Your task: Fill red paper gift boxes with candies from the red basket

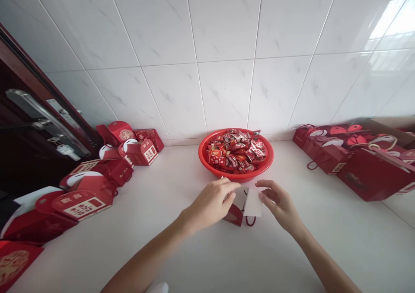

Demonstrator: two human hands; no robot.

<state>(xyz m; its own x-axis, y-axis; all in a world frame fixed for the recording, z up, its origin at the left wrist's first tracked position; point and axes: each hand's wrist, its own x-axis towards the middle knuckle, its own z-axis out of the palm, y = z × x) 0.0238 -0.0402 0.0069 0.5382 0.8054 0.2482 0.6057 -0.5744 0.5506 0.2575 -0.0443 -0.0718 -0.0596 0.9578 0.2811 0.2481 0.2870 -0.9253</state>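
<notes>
A small red gift box (234, 215) with pale inner faces stands unfolded on the white counter in front of me. Its white flap (253, 204) faces up on the right, and a dark red cord handle (250, 221) hangs at its near side. My left hand (209, 204) is over the box's left part, fingers curved and thumb apart from them, and it covers some of the box. On the other side, my right hand (279, 204) has its thumb at the flap's right edge, with thumb and fingers spread. Neither hand visibly grips anything.
Just beyond my hands is a red plastic basket (211, 168) heaped with wrapped candies (238, 150). Several red gift boxes (86, 195) line the left side, by a dark door (39, 124). More red boxes and bags (372, 172) crowd the right. A tiled wall (223, 90) rises behind.
</notes>
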